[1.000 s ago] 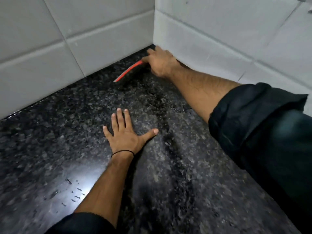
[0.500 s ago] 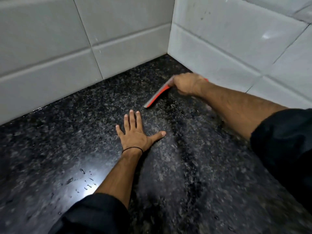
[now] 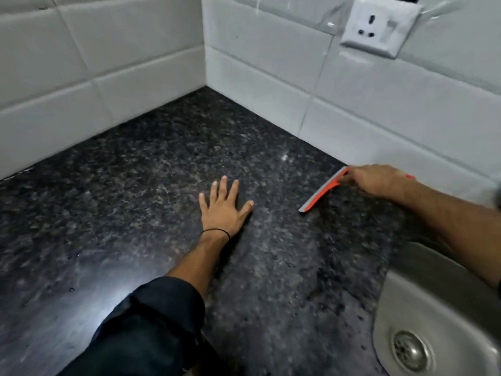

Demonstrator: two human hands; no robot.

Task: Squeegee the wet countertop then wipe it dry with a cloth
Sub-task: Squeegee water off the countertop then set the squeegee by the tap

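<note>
A dark speckled granite countertop [image 3: 141,185] fills the view, shiny and wet, with small droplets at the lower left. My right hand [image 3: 376,180] grips the handle of an orange squeegee [image 3: 321,192]; its grey blade rests on the counter close to the right wall. The hand hides most of the handle. My left hand [image 3: 223,210] lies flat on the counter with fingers spread, a black band on the wrist, about a hand's width left of the blade. No cloth is in view.
White tiled walls [image 3: 95,77] meet in a corner at the back. A white power socket [image 3: 375,25] sits on the right wall. A steel sink [image 3: 423,299] with a drain [image 3: 409,350] is sunk into the counter at the lower right.
My right hand has dragged the squeegee from the back corner along the right wall toward the sink. My left hand stays flat on the counter. The view has swung right, bringing in the sink and socket.
</note>
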